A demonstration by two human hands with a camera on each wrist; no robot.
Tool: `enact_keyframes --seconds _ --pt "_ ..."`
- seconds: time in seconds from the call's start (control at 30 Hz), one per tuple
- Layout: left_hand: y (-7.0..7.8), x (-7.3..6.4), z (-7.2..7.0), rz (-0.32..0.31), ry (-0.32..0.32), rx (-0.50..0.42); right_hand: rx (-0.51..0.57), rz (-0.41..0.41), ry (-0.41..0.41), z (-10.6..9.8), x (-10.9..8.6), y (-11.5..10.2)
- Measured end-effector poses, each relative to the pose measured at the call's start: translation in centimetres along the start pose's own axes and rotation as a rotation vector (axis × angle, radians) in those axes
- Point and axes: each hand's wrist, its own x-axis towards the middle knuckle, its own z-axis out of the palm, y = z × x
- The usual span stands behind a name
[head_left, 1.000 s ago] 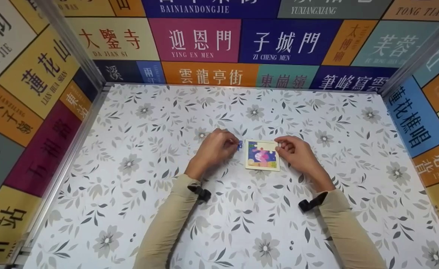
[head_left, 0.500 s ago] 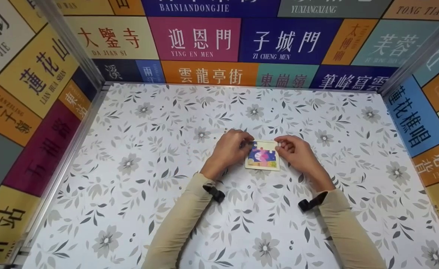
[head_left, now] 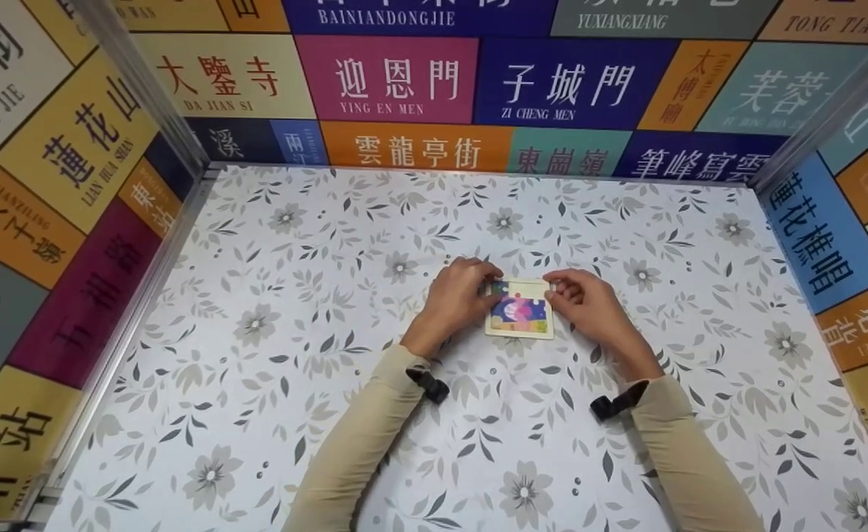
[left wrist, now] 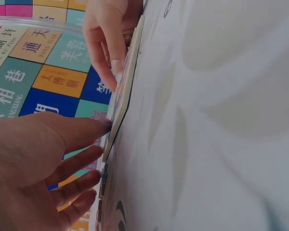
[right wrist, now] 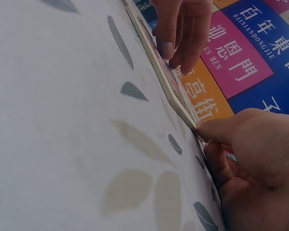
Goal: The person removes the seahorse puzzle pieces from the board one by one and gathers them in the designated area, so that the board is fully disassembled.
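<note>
A small square jigsaw puzzle (head_left: 520, 316) in a cream frame lies flat on the table. It shows a pink and blue picture, with bare cream backing along its upper part. My left hand (head_left: 457, 297) is over its upper left corner. The thumb (left wrist: 98, 127) presses on the puzzle's surface, and the other visible fingers lie loosely bent beyond the edge. Any piece under the thumb is mostly hidden. At the upper right corner, my right hand (head_left: 587, 299) grips the frame (right wrist: 176, 101) between thumb and bent index finger.
A white tablecloth (head_left: 293, 428) with grey flowers and leaves covers the table. Colourful panels with Chinese lettering (head_left: 397, 81) wall it in at the back and both sides. Metal posts (head_left: 156, 81) stand at the back corners. Each wrist wears a black camera strap (head_left: 428, 384).
My left hand has moved right, carrying a small blue puzzle piece from beside the frame to its upper left corner, and the thumb now lies on the puzzle. The right hand has stayed put.
</note>
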Motion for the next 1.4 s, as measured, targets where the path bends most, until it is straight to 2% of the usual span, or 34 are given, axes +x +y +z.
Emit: enact_keyframes --seconds 0.33,0.53,0.63,0.87,1.17,1.4 --pt "0.17 -0.3 -0.08 -0.011 0.033 -0.007 0.001 -0.022 -0.005 0.1 0.14 0.09" --pt "0.21 -0.27 -0.24 -0.01 0.042 0.048 0.003 -0.015 -0.002 0.05 0.06 0.02" --pt "0.13 -0.23 -0.21 -0.012 0.036 0.037 0.004 -0.008 0.0 0.03 0.02 0.02" --pt "0.09 -0.01 0.02 0.003 0.01 -0.011 0.005 0.004 0.006 0.03 0.03 0.05" --pt "0.42 -0.04 0.08 0.041 0.017 0.035 -0.008 -0.022 0.007 -0.06 -0.08 0.15" --pt "0.28 -0.08 0.02 0.071 0.023 0.008 -0.021 -0.032 0.011 -0.06 -0.19 0.14"
